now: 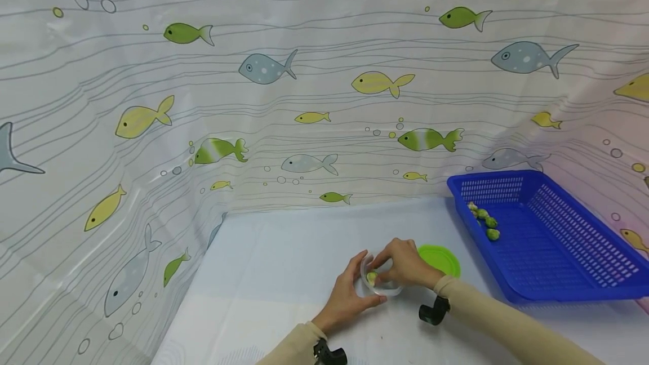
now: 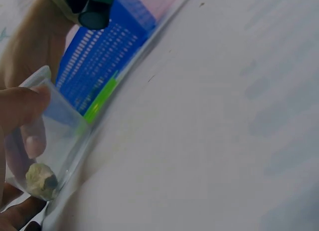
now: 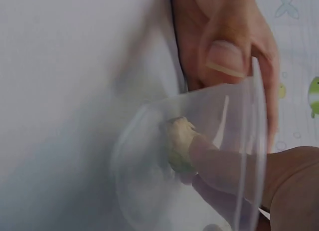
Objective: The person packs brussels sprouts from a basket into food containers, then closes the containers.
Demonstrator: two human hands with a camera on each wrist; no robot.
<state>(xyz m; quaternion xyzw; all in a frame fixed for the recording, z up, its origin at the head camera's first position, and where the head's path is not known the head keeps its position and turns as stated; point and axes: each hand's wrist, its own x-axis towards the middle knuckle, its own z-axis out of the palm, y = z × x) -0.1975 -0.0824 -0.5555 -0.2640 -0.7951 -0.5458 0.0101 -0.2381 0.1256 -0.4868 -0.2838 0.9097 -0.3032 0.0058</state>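
My left hand (image 1: 347,293) grips a clear plastic tub (image 3: 142,161) from its left side, thumb and fingers spread around the wall. Fingers of my right hand (image 1: 407,263) reach down inside that tub. Between right thumb and fingers is a pale green Brussels sprout (image 3: 180,146), pinched low in the tub. The left wrist view shows the same sprout (image 2: 42,181) through the clear wall, near the bottom. Just behind the right hand lies a round green lid (image 1: 442,259), partly covered by it.
A blue perforated basket (image 1: 573,293) stands on the right of the white-covered table (image 1: 274,258). Several Brussels sprouts (image 1: 492,234) lie along its left inner side. A fish-patterned curtain (image 1: 263,128) hangs behind and at the sides.
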